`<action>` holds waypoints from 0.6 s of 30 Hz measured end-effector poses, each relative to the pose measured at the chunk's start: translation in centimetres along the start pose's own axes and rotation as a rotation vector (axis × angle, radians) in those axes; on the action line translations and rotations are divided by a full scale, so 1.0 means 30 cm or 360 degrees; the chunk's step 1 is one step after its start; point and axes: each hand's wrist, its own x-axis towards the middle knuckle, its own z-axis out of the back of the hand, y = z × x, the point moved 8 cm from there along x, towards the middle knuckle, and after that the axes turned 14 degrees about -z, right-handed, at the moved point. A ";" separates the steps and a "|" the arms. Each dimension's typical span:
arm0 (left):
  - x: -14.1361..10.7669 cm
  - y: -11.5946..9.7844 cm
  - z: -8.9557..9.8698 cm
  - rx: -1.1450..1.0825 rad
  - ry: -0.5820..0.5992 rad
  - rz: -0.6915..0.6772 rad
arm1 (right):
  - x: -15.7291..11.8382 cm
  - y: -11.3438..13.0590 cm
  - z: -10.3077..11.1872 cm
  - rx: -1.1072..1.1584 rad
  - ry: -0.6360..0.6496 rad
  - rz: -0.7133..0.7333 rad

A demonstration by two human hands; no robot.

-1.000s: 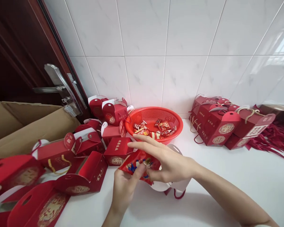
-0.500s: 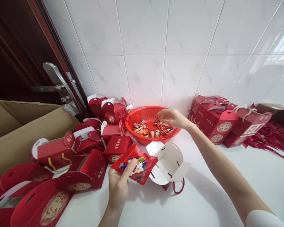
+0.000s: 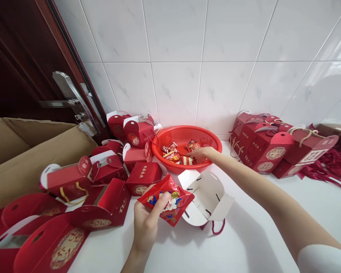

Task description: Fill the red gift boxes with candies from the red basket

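My left hand (image 3: 149, 220) grips a red snack packet (image 3: 172, 201) with blue and gold print, thumb on top, just left of an open gift box (image 3: 206, 195) whose white inside shows. The box has a dark red cord handle at its front. Behind it stands a red plastic basket (image 3: 216, 142) with several wrapped sweets (image 3: 172, 153) in it. My right hand (image 3: 199, 152) reaches down into the basket among the sweets; its fingertips are hidden, so what they touch is unclear.
Several red gift boxes (image 3: 143, 174) crowd the left side. More closed boxes (image 3: 268, 149) stand at the right, beside dark red ribbons (image 3: 326, 167). A cardboard carton (image 3: 45, 159) lies at the far left by a door. A tiled wall (image 3: 173, 91) rises behind.
My right hand has gone from above the basket down into it. My left hand still holds the packet in nearly the same place. The view has shifted slightly.
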 end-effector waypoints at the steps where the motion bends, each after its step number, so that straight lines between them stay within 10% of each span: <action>1: -0.001 -0.003 -0.002 0.0012 0.0008 -0.0007 | 0.005 0.007 -0.011 -0.0041 0.0045 0.0002; 18: -0.009 -0.035 -0.019 0.0140 0.0053 -0.0084 | -0.075 -0.037 0.130 0.0822 -0.0345 0.0117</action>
